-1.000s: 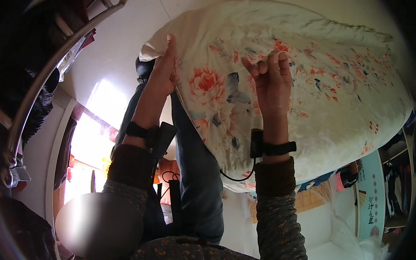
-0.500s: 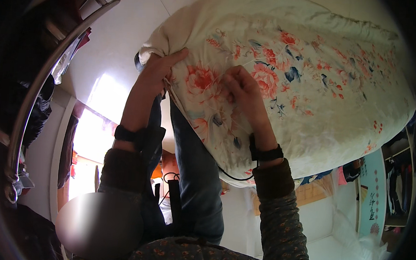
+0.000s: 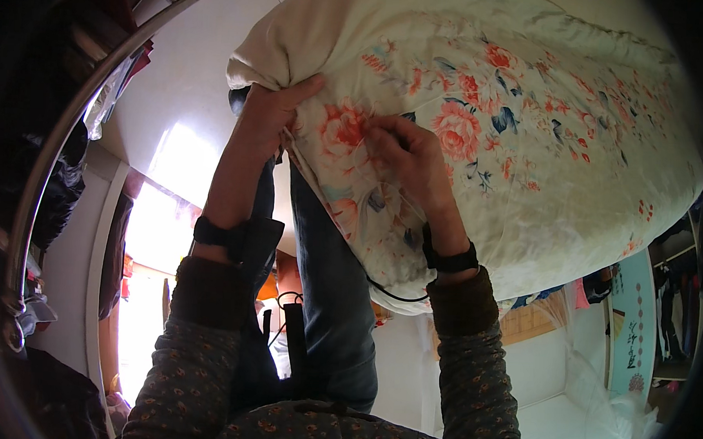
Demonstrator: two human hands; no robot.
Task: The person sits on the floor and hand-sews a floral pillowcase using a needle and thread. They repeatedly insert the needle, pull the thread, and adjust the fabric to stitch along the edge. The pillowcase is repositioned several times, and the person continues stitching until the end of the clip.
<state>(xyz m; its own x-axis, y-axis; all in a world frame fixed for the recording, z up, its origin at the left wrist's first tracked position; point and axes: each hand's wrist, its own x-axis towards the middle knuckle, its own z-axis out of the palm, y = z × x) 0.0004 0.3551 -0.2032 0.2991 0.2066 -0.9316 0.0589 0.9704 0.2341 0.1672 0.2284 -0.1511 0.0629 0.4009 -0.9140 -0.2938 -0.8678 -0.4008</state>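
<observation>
A cream quilt (image 3: 540,212) printed with red flowers and dark blue leaves spreads from my lap toward the upper right. My left hand (image 3: 266,118) grips its left edge, the thumb lying on top of the cloth and the other fingers mostly hidden beneath. Over a large red flower near that edge, my right hand (image 3: 413,159) is closed in a pinch, fingertips at the cloth. Whatever is between those fingertips is too small to make out. Both wrists wear black bands.
My legs in blue jeans (image 3: 324,297) are under the quilt's near edge. A curved metal rail (image 3: 51,183) runs along the left. Clothes hang on a shelf unit (image 3: 681,312) at the far right, beside a pale blue panel (image 3: 631,326). Bright light falls at left.
My right hand's fingertips have shifted slightly left, closer to the red flower's middle. My left hand keeps its hold on the edge, and the quilt's upper left fold has puffed up a little.
</observation>
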